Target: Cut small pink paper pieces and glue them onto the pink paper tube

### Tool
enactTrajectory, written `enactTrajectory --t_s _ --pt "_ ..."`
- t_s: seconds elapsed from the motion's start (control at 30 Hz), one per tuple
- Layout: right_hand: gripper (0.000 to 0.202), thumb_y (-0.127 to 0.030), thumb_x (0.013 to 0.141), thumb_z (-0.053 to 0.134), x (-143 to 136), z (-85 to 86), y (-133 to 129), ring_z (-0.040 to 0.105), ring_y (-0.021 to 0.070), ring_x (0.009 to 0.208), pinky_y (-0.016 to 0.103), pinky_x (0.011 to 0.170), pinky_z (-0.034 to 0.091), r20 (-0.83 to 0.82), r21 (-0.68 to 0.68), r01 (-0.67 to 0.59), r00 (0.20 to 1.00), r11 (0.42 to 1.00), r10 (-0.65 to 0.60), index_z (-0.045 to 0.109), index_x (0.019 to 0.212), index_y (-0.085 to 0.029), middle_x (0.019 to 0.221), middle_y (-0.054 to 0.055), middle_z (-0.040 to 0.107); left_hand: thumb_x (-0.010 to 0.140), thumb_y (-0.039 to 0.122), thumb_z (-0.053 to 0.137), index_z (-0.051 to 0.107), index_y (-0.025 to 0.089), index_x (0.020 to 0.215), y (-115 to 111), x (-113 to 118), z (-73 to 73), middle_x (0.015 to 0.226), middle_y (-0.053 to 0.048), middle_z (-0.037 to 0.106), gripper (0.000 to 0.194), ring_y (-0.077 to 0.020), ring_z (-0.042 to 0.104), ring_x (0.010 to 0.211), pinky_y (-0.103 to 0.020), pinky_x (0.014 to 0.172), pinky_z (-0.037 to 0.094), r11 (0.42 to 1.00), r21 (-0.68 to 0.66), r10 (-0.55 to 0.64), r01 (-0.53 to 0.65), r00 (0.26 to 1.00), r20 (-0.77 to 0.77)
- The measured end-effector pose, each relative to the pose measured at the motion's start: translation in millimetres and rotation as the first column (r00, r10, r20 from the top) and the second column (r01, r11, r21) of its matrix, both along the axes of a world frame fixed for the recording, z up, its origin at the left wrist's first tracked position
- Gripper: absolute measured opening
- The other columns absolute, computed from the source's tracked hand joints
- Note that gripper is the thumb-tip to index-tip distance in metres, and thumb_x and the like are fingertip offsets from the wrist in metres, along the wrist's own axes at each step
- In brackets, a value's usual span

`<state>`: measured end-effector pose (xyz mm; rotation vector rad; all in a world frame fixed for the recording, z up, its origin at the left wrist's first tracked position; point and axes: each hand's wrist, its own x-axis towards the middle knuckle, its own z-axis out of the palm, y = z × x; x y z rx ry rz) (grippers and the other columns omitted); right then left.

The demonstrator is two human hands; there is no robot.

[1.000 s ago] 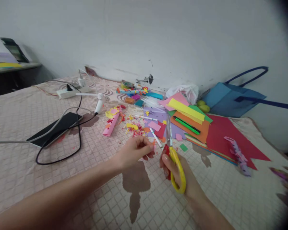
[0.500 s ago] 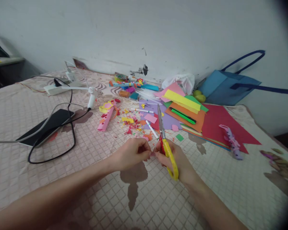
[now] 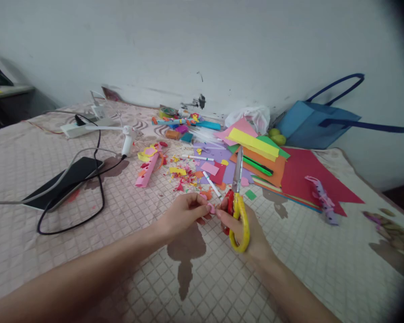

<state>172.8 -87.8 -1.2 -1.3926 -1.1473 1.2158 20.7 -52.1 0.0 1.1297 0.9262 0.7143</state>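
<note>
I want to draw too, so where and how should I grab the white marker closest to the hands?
Probably pinch the white marker around its middle, coming straight down from above and squeezing its two long sides. It is a thin stick lying down, with its upper side uncovered.

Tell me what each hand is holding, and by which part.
Right hand: the scissors, by their red and yellow handles. Left hand: a small pink piece, pinched by its edge.

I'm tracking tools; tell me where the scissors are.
In the head view, the scissors are right of centre in the right hand, near the pink piece in the left hand.
</note>
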Motion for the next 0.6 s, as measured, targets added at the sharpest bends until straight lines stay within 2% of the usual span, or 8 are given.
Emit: enactTrajectory --t_s 0.17,0.27,0.43,0.5,0.6 --pt "0.021 -0.033 0.072 0.064 -0.5 -1.3 -1.1 0.039 0.0063 0.044 0.019 0.041 0.033 0.002 0.005 0.005 1.0 1.0 -0.005 0.049 0.076 -0.019 0.057 -0.007 0.046 0.073 0.033 0.064 0.057 0.013 0.074 0.4 -0.2 -3.3 0.069 -0.003 0.062 0.022 -0.0103 0.056 0.062 -0.024 0.059 0.045 1.0 -0.015 -0.017 0.017 0.999 0.031" --pt "0.025 -0.042 0.077 0.059 1.2 -3.5 -1.0 0.041 0.0072 0.043 0.02 0.042 0.035 0.038 0.024 -0.037 0.999 0.999 0.037 0.048 0.075 -0.019 0.056 -0.006 0.046 0.074 0.032 0.063 0.056 0.013 0.073 3.7 -2.7 -2.1 0.07 -0.003 0.062 0.021 -0.0103 0.057 0.064 -0.024 0.06 0.046 1.0 -0.005 0.016 -0.016 0.999 0.046" --pt "0.038 -0.056 0.084 0.041 2.5 -8.9 -4.1 0.038 0.0084 0.043 0.021 0.041 0.034 0.091 0.027 -0.218 0.972 0.976 0.214 0.046 0.074 -0.02 0.055 -0.006 0.04 0.075 0.03 0.064 0.054 0.013 0.073 11.4 -10.4 11.0 0.075 -0.005 0.066 0.02 -0.0126 0.062 0.07 -0.026 0.066 0.049 0.991 -0.014 0.13 -0.13 0.979 0.155" --pt "0.035 -0.054 0.083 0.044 0.7 -7.3 -7.1 0.036 0.0083 0.044 0.02 0.041 0.032 0.118 0.03 -0.278 0.955 0.96 0.273 0.045 0.072 -0.02 0.055 -0.006 0.038 0.075 0.03 0.064 0.053 0.013 0.074 12.8 -12.8 17.1 0.076 -0.005 0.067 0.02 -0.013 0.063 0.071 -0.027 0.069 0.05 0.984 0.001 0.174 -0.178 0.964 0.199" --pt "0.03 -0.046 0.082 0.05 -3.6 0.0 -11.6 0.034 0.0088 0.048 0.021 0.044 0.031 0.174 0.003 -0.305 0.938 0.952 0.299 0.043 0.068 -0.02 0.056 -0.006 0.036 0.075 0.03 0.064 0.054 0.013 0.074 13.2 -15.2 24.6 0.075 -0.004 0.067 0.02 -0.014 0.065 0.072 -0.03 0.072 0.051 0.966 0.054 0.232 -0.252 0.942 0.241"
